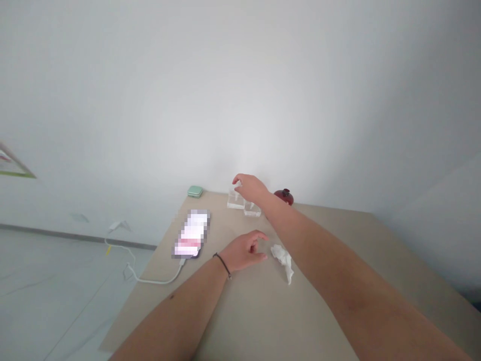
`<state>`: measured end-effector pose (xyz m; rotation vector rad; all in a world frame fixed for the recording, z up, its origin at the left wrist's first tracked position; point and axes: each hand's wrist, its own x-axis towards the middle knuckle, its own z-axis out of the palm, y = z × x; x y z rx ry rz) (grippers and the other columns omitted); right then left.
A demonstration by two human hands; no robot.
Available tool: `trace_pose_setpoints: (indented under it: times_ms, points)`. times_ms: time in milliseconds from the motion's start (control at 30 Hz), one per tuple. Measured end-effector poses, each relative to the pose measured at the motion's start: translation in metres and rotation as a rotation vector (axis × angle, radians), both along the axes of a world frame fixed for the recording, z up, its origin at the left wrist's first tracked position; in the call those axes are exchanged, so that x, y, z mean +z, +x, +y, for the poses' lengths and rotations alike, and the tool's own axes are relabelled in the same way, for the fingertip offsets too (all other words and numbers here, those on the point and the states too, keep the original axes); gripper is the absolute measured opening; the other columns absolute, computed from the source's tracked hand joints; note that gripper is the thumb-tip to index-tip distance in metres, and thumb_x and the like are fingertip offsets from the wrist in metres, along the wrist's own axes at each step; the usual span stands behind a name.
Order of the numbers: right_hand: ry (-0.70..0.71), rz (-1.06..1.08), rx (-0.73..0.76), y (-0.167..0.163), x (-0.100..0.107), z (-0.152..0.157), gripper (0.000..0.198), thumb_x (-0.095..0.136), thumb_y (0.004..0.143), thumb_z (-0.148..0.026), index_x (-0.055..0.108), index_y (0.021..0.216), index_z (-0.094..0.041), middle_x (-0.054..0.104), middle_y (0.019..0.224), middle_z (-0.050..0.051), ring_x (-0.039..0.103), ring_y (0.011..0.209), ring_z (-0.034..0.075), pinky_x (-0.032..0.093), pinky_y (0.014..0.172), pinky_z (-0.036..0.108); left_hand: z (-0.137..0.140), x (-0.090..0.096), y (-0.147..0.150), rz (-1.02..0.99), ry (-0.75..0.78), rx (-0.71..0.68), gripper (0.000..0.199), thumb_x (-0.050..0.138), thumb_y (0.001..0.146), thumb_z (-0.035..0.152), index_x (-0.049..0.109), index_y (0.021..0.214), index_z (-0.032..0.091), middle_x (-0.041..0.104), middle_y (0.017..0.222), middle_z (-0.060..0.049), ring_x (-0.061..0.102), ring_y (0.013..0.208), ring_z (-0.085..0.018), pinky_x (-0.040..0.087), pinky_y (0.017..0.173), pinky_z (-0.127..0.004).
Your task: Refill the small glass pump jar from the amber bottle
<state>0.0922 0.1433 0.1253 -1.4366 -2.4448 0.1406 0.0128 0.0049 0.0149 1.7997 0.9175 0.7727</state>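
My right hand (251, 188) reaches to the back of the table, its fingers curved and apart just above a clear plastic box (236, 201). Whether a fingertip touches the box is hard to make out. A second clear box (252, 210) sits beside the first, partly under my right wrist. My left hand (243, 251), with a dark cord bracelet on the wrist, rests low over the tabletop, thumb and fingers apart with nothing between them. Close to its fingertips lies a crumpled white tissue (282, 261).
A phone (191, 234) with a lit, blurred screen lies on the table (240, 316) at left, its white cable (158, 282) hanging over the edge. Behind it is a small green case (195, 191). A dark red round pot (283, 196) stands behind my right forearm, near the wall (240, 90).
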Motion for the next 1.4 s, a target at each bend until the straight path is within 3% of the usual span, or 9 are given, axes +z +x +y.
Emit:
trace_pose_setpoints:
  times_ms: [333, 767, 933, 1033, 1167, 1300, 1400]
  points:
    - [-0.073, -0.107, -0.074, -0.005, -0.026, 0.004, 0.027, 0.056, 0.089, -0.024, 0.064, 0.115, -0.026, 0.068, 0.121, 0.007, 0.063, 0.106, 0.024, 0.047, 0.083, 0.033, 0.001, -0.003, 0.002, -0.005, -0.02, 0.009, 0.042, 0.066, 0.077, 0.026, 0.058, 0.118, 0.018, 0.044, 0.06, 0.009, 0.042, 0.054, -0.01, 0.032, 0.055, -0.023]
    - [-0.11, -0.168, -0.056, -0.01, -0.025, 0.003, 0.028, 0.056, 0.088, -0.021, 0.068, 0.113, -0.023, 0.068, 0.12, 0.01, 0.063, 0.107, 0.025, 0.049, 0.087, 0.035, 0.002, -0.004, 0.002, 0.002, -0.022, -0.01, 0.044, 0.065, 0.078, 0.026, 0.057, 0.12, 0.019, 0.045, 0.061, 0.009, 0.044, 0.055, -0.01, 0.033, 0.056, -0.024]
    - [-0.001, -0.099, -0.083, -0.005, -0.015, -0.015, 0.035, 0.051, 0.09, -0.026, 0.058, 0.125, -0.026, 0.059, 0.128, 0.01, 0.063, 0.101, 0.024, 0.049, 0.084, 0.036, 0.002, -0.003, 0.003, -0.027, -0.027, -0.006, 0.044, 0.066, 0.077, 0.024, 0.057, 0.12, 0.018, 0.041, 0.06, 0.009, 0.041, 0.055, -0.01, 0.032, 0.055, -0.023]
    - [0.238, 0.137, -0.124, 0.012, -0.006, -0.026, 0.029, 0.045, 0.092, -0.03, 0.059, 0.117, -0.024, 0.057, 0.118, 0.009, 0.062, 0.089, 0.021, 0.049, 0.082, 0.036, 0.002, -0.002, 0.002, -0.045, -0.041, -0.007, 0.042, 0.065, 0.077, 0.023, 0.058, 0.118, 0.018, 0.04, 0.06, 0.009, 0.039, 0.054, -0.01, 0.031, 0.054, -0.023]
    - [0.508, 0.535, -0.265, 0.06, -0.008, -0.026, 0.023, 0.047, 0.085, -0.023, 0.059, 0.104, -0.019, 0.056, 0.107, 0.009, 0.058, 0.088, 0.02, 0.048, 0.086, 0.038, 0.003, -0.001, 0.002, -0.025, -0.028, -0.012, 0.04, 0.064, 0.079, 0.023, 0.058, 0.117, 0.017, 0.039, 0.06, 0.009, 0.038, 0.054, -0.01, 0.028, 0.053, -0.024]
    - [0.544, 0.709, -0.431, 0.115, -0.035, -0.02, 0.037, 0.055, 0.079, -0.03, 0.054, 0.115, -0.017, 0.053, 0.117, 0.013, 0.054, 0.103, 0.025, 0.045, 0.095, 0.045, 0.003, 0.0, 0.001, -0.003, -0.004, -0.01, 0.038, 0.063, 0.08, 0.023, 0.057, 0.117, 0.017, 0.04, 0.061, 0.009, 0.038, 0.054, -0.01, 0.028, 0.054, -0.024]
    - [0.416, 0.687, -0.419, 0.138, -0.062, -0.019, 0.072, 0.065, 0.074, -0.044, 0.039, 0.136, -0.017, 0.045, 0.137, 0.018, 0.046, 0.124, 0.031, 0.037, 0.106, 0.052, 0.003, 0.0, 0.001, -0.011, 0.003, -0.013, 0.037, 0.062, 0.08, 0.024, 0.057, 0.116, 0.017, 0.04, 0.061, 0.008, 0.037, 0.054, -0.009, 0.029, 0.054, -0.024]
